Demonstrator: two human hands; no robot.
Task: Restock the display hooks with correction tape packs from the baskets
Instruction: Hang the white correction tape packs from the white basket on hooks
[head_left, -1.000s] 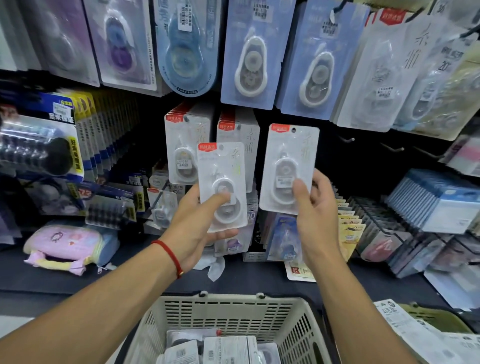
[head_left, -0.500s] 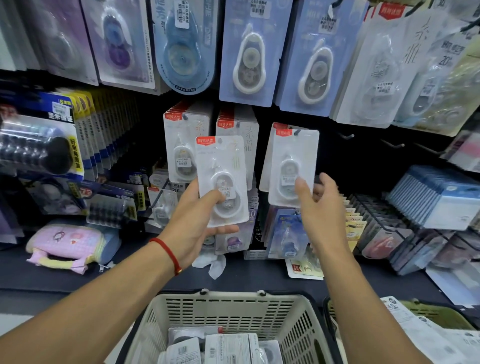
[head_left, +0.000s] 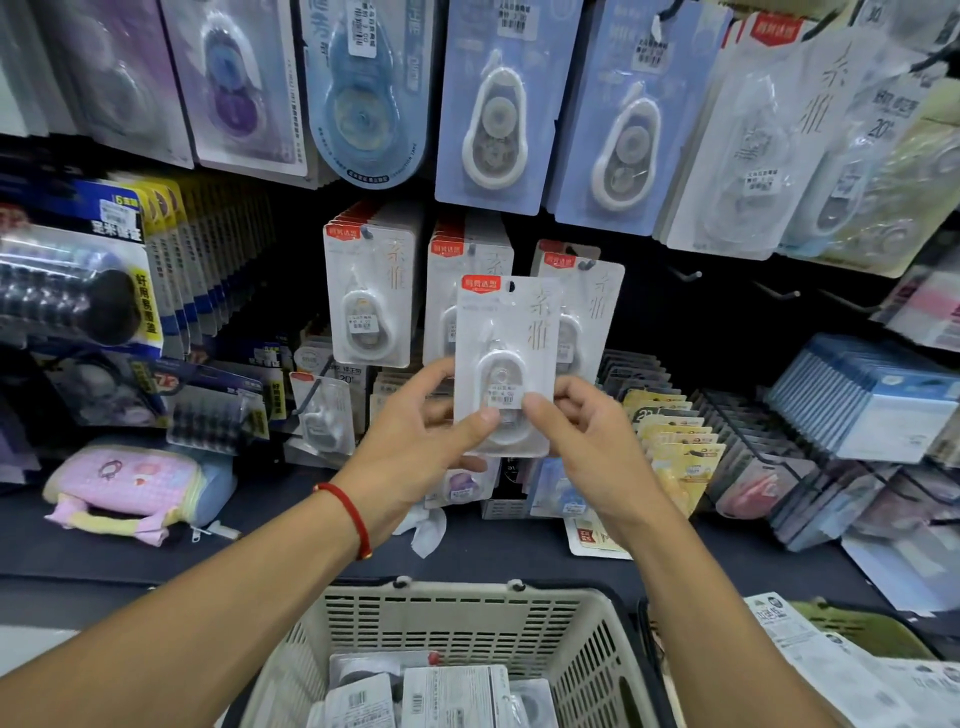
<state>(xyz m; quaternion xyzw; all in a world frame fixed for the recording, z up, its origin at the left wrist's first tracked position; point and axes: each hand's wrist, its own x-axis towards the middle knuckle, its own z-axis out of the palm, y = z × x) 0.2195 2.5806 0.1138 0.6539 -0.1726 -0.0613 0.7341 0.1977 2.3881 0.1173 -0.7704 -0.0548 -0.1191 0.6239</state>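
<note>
Both hands, left hand (head_left: 415, 436) and right hand (head_left: 587, 441), pinch the light, stiff pack (head_left: 506, 364) (slippery blister) by its lower edge, above the basket (head_left: 467, 613).

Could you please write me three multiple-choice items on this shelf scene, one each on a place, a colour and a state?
1. Where is the beige basket?
A. Below the hands
B. On a hook
C. Left of the pink pouch

2. What colour is the wrist cord?
A. Blue
B. Red
C. Green

3. How is the held correction tape pack supported?
A. Hung on a hook
B. Lying in the basket
C. Pinched by the left hand and right hand

Key: 1 A, it sits at the bottom edge; 2 B, plainly red; 3 C, both thumbs press its front.
</note>
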